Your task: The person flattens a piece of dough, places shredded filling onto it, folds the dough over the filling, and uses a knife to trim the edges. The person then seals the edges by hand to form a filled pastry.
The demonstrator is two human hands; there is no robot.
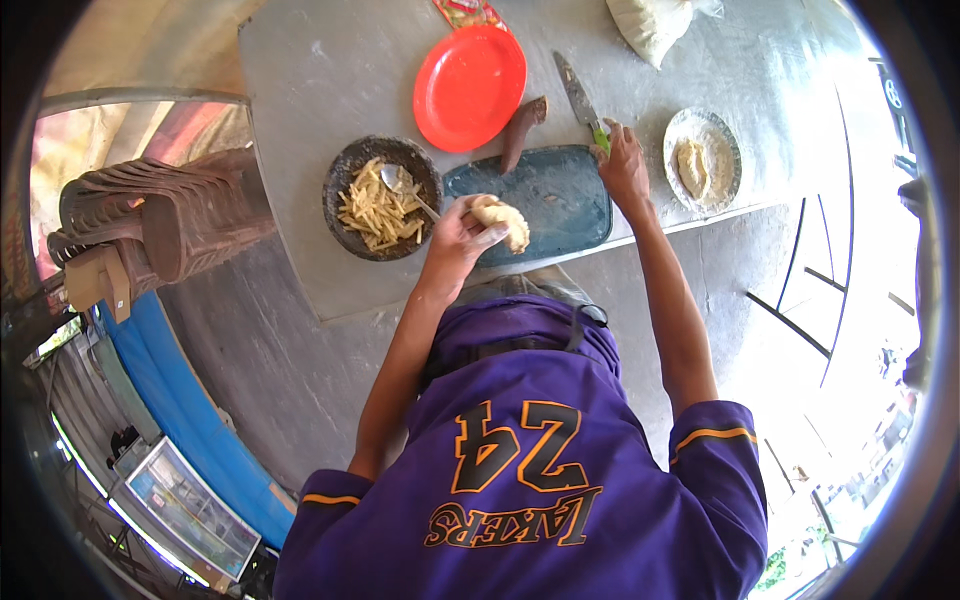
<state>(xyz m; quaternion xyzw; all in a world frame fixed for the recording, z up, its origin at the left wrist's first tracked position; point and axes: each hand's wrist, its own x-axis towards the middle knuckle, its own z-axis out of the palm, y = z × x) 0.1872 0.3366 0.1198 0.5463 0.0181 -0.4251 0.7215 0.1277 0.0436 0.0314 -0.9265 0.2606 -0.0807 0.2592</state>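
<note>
My left hand (462, 238) is closed round a pale, floury lump that looks like dough (508, 222), above the left part of a blue-green tray (555, 200). To the right, my right hand (625, 165) has its fingers on the green handle of a knife (577, 92), whose blade points away from me beyond the tray. A dark bowl (334, 215) left of the tray holds pale yellow strips (380, 215) and a metal spoon (392, 178); the spoon's handle reaches close to my left hand. A reddish-brown, cut root-like piece (517, 130) rests against the tray's far edge.
A red oval plate (470, 88) lies on the metal table (340, 70). At the right stands a plate of flour (722, 140) with a pale lump (693, 168) in it. Farther back is a bag of pale powder (650, 28). Stacked brown chairs (180, 210) stand at the left.
</note>
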